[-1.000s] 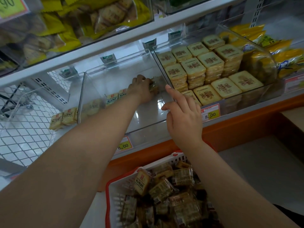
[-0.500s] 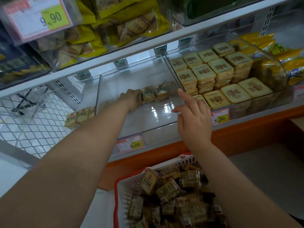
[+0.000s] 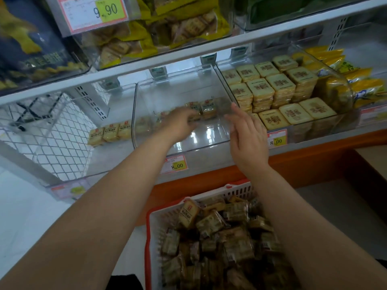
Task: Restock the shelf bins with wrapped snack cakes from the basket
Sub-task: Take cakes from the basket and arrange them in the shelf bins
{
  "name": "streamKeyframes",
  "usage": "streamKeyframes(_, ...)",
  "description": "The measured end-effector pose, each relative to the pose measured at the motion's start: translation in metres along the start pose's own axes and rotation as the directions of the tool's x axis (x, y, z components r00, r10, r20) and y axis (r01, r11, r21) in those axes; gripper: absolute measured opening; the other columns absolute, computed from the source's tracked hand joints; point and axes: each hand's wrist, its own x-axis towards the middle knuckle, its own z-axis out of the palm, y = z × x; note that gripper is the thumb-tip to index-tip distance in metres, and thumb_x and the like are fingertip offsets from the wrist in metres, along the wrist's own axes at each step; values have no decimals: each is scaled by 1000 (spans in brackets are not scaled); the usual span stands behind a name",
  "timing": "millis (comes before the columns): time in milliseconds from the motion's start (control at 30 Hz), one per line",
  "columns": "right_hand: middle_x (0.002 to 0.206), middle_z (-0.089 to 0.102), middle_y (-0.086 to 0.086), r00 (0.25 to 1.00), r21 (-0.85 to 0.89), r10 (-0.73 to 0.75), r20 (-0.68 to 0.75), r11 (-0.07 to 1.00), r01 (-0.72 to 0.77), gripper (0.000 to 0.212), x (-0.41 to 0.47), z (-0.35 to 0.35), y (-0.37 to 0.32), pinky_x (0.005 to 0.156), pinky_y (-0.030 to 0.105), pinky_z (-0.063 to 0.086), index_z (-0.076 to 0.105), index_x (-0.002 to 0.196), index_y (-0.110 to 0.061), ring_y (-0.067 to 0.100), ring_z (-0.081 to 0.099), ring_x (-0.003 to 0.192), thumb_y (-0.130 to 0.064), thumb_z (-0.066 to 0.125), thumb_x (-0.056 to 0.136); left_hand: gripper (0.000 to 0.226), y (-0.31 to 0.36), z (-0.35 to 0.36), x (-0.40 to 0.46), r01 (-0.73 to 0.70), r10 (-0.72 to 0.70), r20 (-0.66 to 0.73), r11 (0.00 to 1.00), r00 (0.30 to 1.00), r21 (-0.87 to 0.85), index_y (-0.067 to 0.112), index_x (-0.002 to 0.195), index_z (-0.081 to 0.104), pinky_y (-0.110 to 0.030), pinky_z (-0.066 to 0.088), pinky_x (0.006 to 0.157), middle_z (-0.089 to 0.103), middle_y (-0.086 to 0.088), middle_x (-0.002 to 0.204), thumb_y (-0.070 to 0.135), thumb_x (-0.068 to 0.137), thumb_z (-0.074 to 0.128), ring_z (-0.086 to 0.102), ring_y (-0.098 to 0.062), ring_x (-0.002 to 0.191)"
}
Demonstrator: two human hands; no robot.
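Two hands in view. The left hand (image 3: 181,122) reaches into the middle bin (image 3: 209,141) and lies against a row of wrapped cakes (image 3: 208,108); it is blurred, and whether its fingers clasp a cake cannot be told. The right hand (image 3: 248,130) hovers at the bin's right front corner, fingers straight and spread, holding nothing.

Count, middle bin: two cakes plainly visible right of the left hand, standing on edge side by side; about two or three more dimly seen through the wall to its left. The rest of the bin floor is bare. Three like cakes (image 3: 110,132) stand in a row in the left bin, just outside the middle bin's wall.

Right bin (image 3: 314,130): stacks of square pale cakes (image 3: 278,88), about ten stacks showing, printed brown on top.

Basket (image 3: 149,218), white with a red rim, sits below the shelf between the forearms, heaped with wrapped cakes (image 3: 211,233); too many and too jumbled to count.

The cakes are small, tan, rectangular, in clear wrap with a red mark and dark lettering.

Three price tags are legible: one 9.90 (image 3: 94,12) above, two 8.00 (image 3: 177,164) on the shelf edge.
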Motion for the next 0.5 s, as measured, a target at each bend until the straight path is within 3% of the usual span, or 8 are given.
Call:
streamKeyframes(67,151,42,-2,1000,67,18,11,998,-18,38,-7,-6,-6,111,44,30,53,134,-18,22,34,139,-11,45,98,27,21,0,-46,-141,103,-251,981,962,-135,18,122,67,-26,38,85,64,-3,122,23,98,57,56,-18,111)
streamKeyframes(133,153,39,1,999,77,54,9,996,-54,38,-25,-7,-14,117,43,23,50,137,-16,20,25,145,-11,45,99,22,36,9,-95,-267,141,-518,947,843,-176,12,113,70,-24,38,85,67,-3,111,16,97,55,55,-14,104)
streamKeyframes(200,147,44,8,997,65,72,-25,995,-70,32,-55,-5,-23,115,39,26,54,130,-10,24,32,140,-10,48,99,19,44,35,-139,-306,136,-643,939,754,-160,8,108,70,-20,40,87,67,-4,104,10,96,55,55,-15,101)
streamKeyframes(233,138,51,11,997,53,72,-42,996,-69,27,-73,-5,-26,110,39,33,56,124,-9,25,42,131,-9,50,97,19,45,53,-159,-296,133,-633,942,763,-159,7,107,69,-21,40,87,66,-4,103,10,96,54,55,-16,100)
streamKeyframes(267,126,57,10,996,32,89,-20,996,-88,23,-91,-5,-27,100,39,41,58,117,-9,23,51,117,-10,50,96,20,44,71,-177,-271,131,-578,949,805,-162,9,107,69,-22,41,86,65,-4,103,12,96,52,55,-17,99)
streamKeyframes(333,106,63,4,953,-51,217,212,976,-211,18,-119,-10,-26,80,35,47,59,112,-14,19,59,94,-17,49,97,22,39,106,-207,-133,59,-335,970,940,-202,15,111,66,-27,44,84,63,-2,107,20,97,49,56,-18,100)
streamKeyframes(400,100,64,0,752,-241,383,537,924,-298,23,-145,-7,-15,75,31,45,57,118,-20,19,61,89,-28,48,99,22,33,133,-228,96,-105,-20,960,994,-263,22,117,61,-33,50,80,60,-2,114,25,99,48,59,-19,98)
streamKeyframes(500,119,59,2,432,-376,435,790,900,-219,39,-176,-5,-4,93,40,48,52,125,-26,25,56,111,-42,58,90,21,32,148,-245,350,-264,326,905,908,-242,27,117,59,-33,52,74,64,-2,112,29,100,48,63,-22,91)
